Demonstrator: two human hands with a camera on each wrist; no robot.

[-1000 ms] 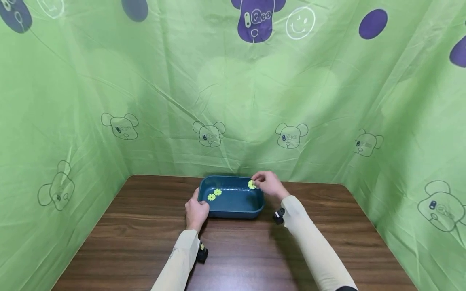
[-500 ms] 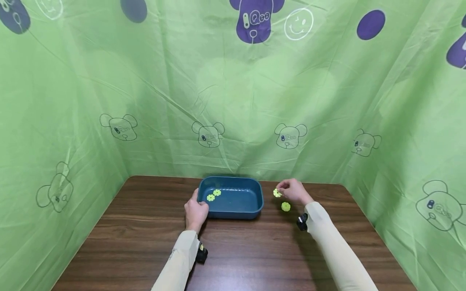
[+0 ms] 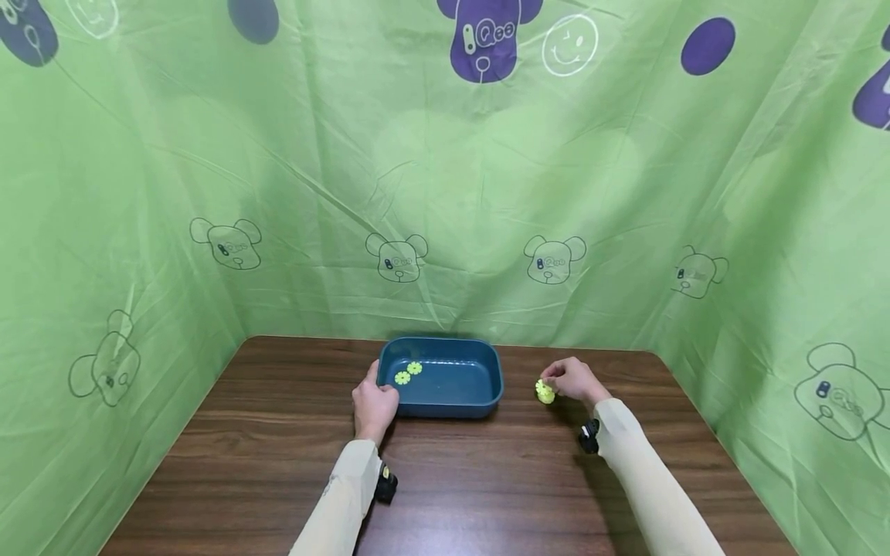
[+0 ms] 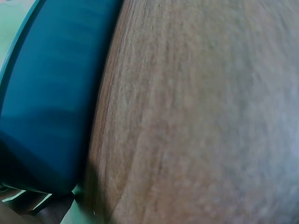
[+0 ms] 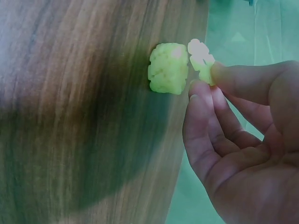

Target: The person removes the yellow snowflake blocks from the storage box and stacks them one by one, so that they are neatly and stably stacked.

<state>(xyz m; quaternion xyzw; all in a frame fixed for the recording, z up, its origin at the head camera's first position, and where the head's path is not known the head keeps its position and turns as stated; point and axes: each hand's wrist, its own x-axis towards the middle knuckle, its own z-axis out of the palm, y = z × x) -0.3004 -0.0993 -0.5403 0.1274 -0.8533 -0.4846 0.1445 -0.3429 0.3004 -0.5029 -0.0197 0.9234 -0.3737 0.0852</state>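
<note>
In the head view my left hand [image 3: 375, 403] grips the left end of a dark blue rectangular tub [image 3: 455, 384], thumb over its rim. Two yellow-green flower-shaped pieces [image 3: 409, 373] lie on the tub's floor at the left. Right of the tub, my right hand [image 3: 572, 380] pinches another thin flower-shaped piece [image 5: 201, 60] between thumb and fingertips. In the right wrist view that piece is close to a short stack of like pieces [image 5: 169, 68] on the table; whether they touch I cannot tell. The left wrist view shows the tub's outer wall [image 4: 56, 93], with fingers curled below it.
Both hands work over a brown wood-grain table [image 3: 445, 479]. A green curtain [image 3: 445, 185] with bear drawings hangs behind the table and along both sides, close to its far edge.
My right hand has carried the flower piece from over the tub's right end to the right, then down and nearer to the stack. My left hand stays on the tub.
</note>
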